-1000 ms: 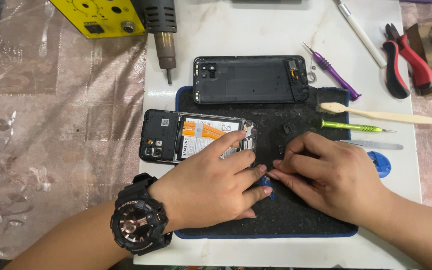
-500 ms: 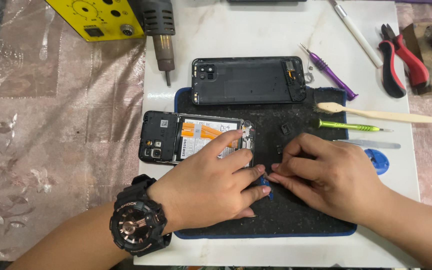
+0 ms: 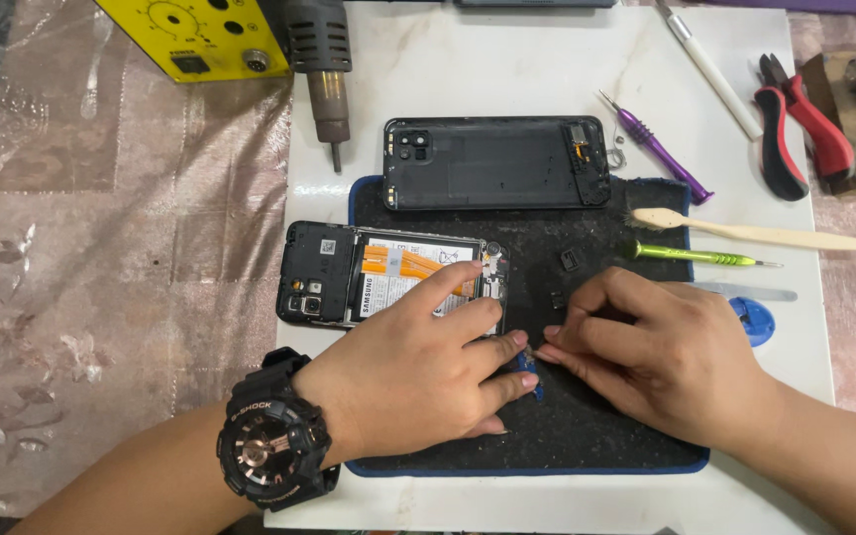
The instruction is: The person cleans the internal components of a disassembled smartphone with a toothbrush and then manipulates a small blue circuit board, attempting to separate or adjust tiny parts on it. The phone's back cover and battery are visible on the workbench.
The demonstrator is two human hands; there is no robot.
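- White bench (image 3: 547,99) carries a dark work mat (image 3: 606,436); a patterned pinkish cloth (image 3: 101,267) lies to its left.
- Your left hand (image 3: 418,372) rests over the right end of the opened phone (image 3: 388,282), index finger stretched onto its lower board area; the other fingers curl toward the mat.
- Your right hand (image 3: 661,357) sits just beside it on the mat, fingertips pinched together against the left fingertips, over a small blue tool (image 3: 530,381) that barely shows. What sits in either grip you cannot tell; it is hidden.
- The opened phone's long axis runs left-right; it lies up and left of the pinch point, so the left hand is nearer.
- Label-wise: a white battery sticker with two orange strips across it sits mid-phone, and a small white square sticker lies near its camera end.
- The back cover (image 3: 495,163), black, lies parallel above, half on the mat.
- Yellow box (image 3: 195,35) and heat gun (image 3: 321,69) sit top left.
- Right side: purple screwdriver (image 3: 658,149), green screwdriver (image 3: 695,256), cream spudger (image 3: 745,233), red pliers (image 3: 804,124), blue pick (image 3: 753,319).
- Black watch (image 3: 271,441) sits on your left wrist.
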